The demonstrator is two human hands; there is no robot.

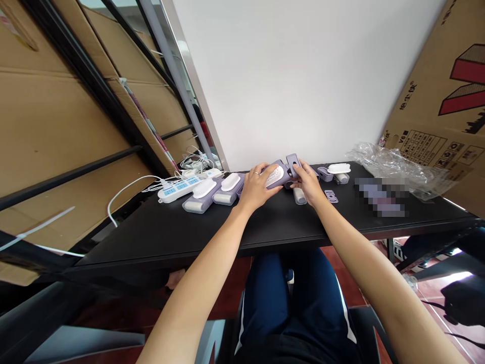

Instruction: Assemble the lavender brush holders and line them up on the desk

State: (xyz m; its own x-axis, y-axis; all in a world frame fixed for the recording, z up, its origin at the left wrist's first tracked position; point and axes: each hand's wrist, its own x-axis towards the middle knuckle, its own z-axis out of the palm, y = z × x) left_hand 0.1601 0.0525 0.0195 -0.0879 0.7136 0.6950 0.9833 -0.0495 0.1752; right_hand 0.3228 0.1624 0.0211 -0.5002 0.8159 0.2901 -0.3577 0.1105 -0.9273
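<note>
My left hand (pixel 257 188) is closed around a grey-purple brush (pixel 276 176) whose white oval bristle face points up. My right hand (pixel 307 183) pinches a small grey-purple plastic piece (pixel 293 163) with a hole in it, held upright at the brush's right end. Whether the two parts touch is hidden by my fingers. A clear-cased white roller (pixel 299 196) lies below my right hand. Left of my left hand rest two similar grey-purple pieces with white oval tops, the outer one (pixel 203 189) and the inner one (pixel 230 183).
Right of my hands lie a flat purple cut-out part (pixel 331 196), a purple block (pixel 325 174) and a white oval brush head (pixel 339 168). Crumpled clear plastic (pixel 401 169) leans near a cardboard box (pixel 447 111). A power strip (pixel 182 189) with cables sits left on the black table (pixel 166 237).
</note>
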